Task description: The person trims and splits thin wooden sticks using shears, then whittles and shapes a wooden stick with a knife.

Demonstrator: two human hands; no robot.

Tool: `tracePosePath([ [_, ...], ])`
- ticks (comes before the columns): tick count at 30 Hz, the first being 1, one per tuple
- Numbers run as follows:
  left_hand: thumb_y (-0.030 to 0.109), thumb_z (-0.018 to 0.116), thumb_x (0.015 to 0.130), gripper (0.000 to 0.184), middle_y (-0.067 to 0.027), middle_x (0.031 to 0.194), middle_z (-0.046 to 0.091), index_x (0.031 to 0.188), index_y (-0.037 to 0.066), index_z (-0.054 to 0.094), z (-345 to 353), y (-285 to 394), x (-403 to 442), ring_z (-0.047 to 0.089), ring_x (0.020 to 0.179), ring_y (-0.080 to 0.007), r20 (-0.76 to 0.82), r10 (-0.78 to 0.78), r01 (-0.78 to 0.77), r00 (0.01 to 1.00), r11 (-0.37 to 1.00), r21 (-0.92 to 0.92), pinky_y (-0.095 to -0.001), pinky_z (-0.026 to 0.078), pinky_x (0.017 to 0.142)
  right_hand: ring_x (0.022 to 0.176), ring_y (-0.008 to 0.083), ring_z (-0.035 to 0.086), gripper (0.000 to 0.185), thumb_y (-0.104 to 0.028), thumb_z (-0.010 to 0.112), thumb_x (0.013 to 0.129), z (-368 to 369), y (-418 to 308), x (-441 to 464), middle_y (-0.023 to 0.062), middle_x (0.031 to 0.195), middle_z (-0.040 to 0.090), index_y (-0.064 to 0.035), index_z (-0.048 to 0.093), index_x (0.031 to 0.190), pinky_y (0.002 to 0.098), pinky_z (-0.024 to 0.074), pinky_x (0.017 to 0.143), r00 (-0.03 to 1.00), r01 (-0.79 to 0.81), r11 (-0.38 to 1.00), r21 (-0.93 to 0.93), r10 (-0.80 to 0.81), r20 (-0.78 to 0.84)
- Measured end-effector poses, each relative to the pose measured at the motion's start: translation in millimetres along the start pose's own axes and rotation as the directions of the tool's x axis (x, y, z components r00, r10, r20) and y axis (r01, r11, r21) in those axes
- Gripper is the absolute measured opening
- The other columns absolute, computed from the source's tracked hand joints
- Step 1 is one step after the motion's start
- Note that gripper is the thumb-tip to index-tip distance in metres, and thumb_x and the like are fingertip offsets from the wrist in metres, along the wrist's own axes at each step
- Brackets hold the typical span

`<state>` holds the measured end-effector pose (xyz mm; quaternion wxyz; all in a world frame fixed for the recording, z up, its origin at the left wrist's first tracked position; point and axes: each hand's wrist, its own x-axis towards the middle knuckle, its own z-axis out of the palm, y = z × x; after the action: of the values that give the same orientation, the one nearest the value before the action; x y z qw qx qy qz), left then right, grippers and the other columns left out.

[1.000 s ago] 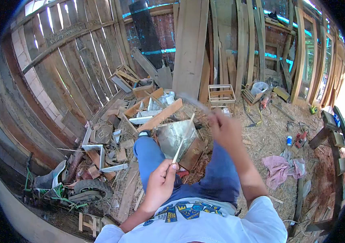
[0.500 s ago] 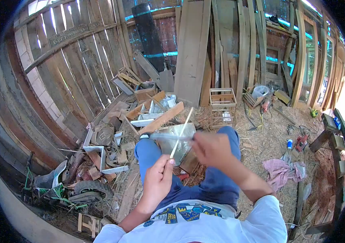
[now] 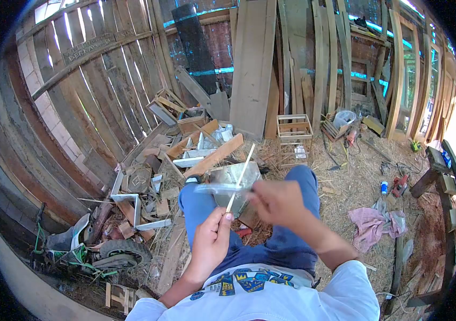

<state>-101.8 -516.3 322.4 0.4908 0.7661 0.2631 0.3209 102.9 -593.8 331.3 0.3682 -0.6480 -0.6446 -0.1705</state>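
Observation:
My left hand (image 3: 213,242) is closed round the lower end of a thin, pale wooden stick (image 3: 247,163), which points up and away from me. In my right hand (image 3: 280,201) is a knife, its blade (image 3: 212,189) motion-blurred and lying crosswise over the stick a little above my left fingers. The fingers of my right hand hide the handle. I cannot tell whether the edge is cutting in or only passing the stick. Beyond the blade, between my knees, there is a flat greyish slab (image 3: 249,172).
Scrap wood with a long plank (image 3: 214,157) lies ahead to the left. A small wooden rack (image 3: 294,134) stands ahead. At right are a pink cloth (image 3: 368,227), a blue can (image 3: 383,188) and a red power tool (image 3: 399,185). A motorbike wheel (image 3: 125,252) is at left.
My right hand and the knife have shifted slightly left and nearer to me along the stick. My left hand keeps its hold, with the stick almost where it was.

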Motion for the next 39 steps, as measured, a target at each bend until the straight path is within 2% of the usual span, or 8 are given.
tracePosePath([
  [2,0.015,0.054,0.107,0.018,0.0,0.064,0.044,0.1,0.002,0.063,-1,-2,-6,0.039,0.061,-0.0048,0.015,-0.02,0.02,1.0,1.0,0.021,-0.0275,0.034,0.053,0.059,0.0363,0.064,0.025,-0.032,0.066,0.095,0,35,11,0.0125,0.065,0.061,-0.0106,0.058,0.085,0.0454,0.0485,0.052,0.961,-0.19,0.982,-0.001,0.186,-0.203],
  [5,0.016,0.053,0.108,0.019,0.0008,0.064,0.046,0.1,0.002,0.063,4,-13,-9,0.041,0.061,-0.0047,0.042,-0.045,0.047,0.998,0.998,-0.042,-0.0274,0.034,0.053,0.061,0.0387,0.064,0.022,-0.028,0.065,0.098,-16,69,21,0.015,0.066,0.062,-0.0097,0.058,0.087,0.0468,0.0482,0.053,0.903,-0.374,0.922,-0.098,0.338,-0.264],
  [7,0.021,0.046,0.112,0.022,0.0084,0.067,0.038,0.104,0.007,0.061,6,-18,-7,0.032,0.057,-0.0012,0.036,-0.008,0.012,0.999,0.993,-0.119,-0.0219,0.026,0.051,0.063,0.0395,0.065,0.023,-0.028,0.064,0.098,-20,62,17,0.0157,0.066,0.062,-0.0087,0.058,0.088,0.0477,0.0481,0.054,0.903,-0.323,0.938,0.123,0.345,-0.257],
  [13,0.028,0.038,0.114,0.031,0.0059,0.068,0.04,0.117,0.005,0.059,1,2,-1,0.032,0.057,-0.0033,0.116,-0.161,0.192,0.98,0.915,-0.354,-0.0207,0.028,0.051,0.064,0.0407,0.065,0.023,-0.028,0.066,0.097,-4,9,-10,0.0169,0.069,0.063,-0.0073,0.058,0.089,0.0489,0.0485,0.055,0.982,-0.182,0.966,0.184,0.171,0.076],
  [22,0.024,0.044,0.113,0.022,0.0036,0.073,0.045,0.107,0.007,0.056,6,-7,0,0.032,0.055,-0.0023,0.178,-0.171,0.24,0.969,0.817,-0.524,-0.0197,0.029,0.049,0.066,0.0359,0.062,0.02,-0.024,0.068,0.096,-4,0,-10,0.0117,0.074,0.06,-0.0071,0.059,0.101,0.0468,0.0451,0.055,0.991,-0.016,0.966,0.257,-0.019,0.132],
  [32,0.027,0.042,0.113,0.021,0.0064,0.064,0.038,0.106,0.01,0.052,7,2,-1,0.03,0.05,-0.0029,0.235,-0.163,0.257,0.958,0.85,-0.46,-0.0222,0.024,0.044,0.062,0.0332,0.062,0.022,-0.032,0.066,0.096,0,2,-13,0.0097,0.066,0.057,-0.01,0.059,0.097,0.0459,0.0447,0.053,0.985,0.018,0.984,0.18,-0.049,0.167],
  [38,0.021,0.042,0.113,0.02,0.0086,0.067,0.036,0.105,0.007,0.055,11,1,-8,0.03,0.056,-0.0012,0.102,-0.029,0.048,0.994,0.981,-0.186,-0.0223,0.023,0.049,0.056,0.0313,0.064,0.028,-0.038,0.064,0.096,5,4,-13,0.0069,0.063,0.06,-0.0127,0.057,0.088,0.0446,0.0482,0.049,0.986,0.115,0.991,0.074,-0.123,0.115],
  [39,0.02,0.043,0.112,0.021,0.004,0.066,0.041,0.104,0.005,0.056,10,5,-9,0.036,0.057,-0.0044,0.08,-0.034,0.043,0.996,0.993,-0.106,-0.0259,0.029,0.051,0.056,0.0305,0.063,0.028,-0.039,0.065,0.095,6,3,-13,0.0063,0.063,0.06,-0.0131,0.056,0.087,0.0438,0.048,0.049,0.987,0.133,0.99,0.056,-0.137,0.085],
])
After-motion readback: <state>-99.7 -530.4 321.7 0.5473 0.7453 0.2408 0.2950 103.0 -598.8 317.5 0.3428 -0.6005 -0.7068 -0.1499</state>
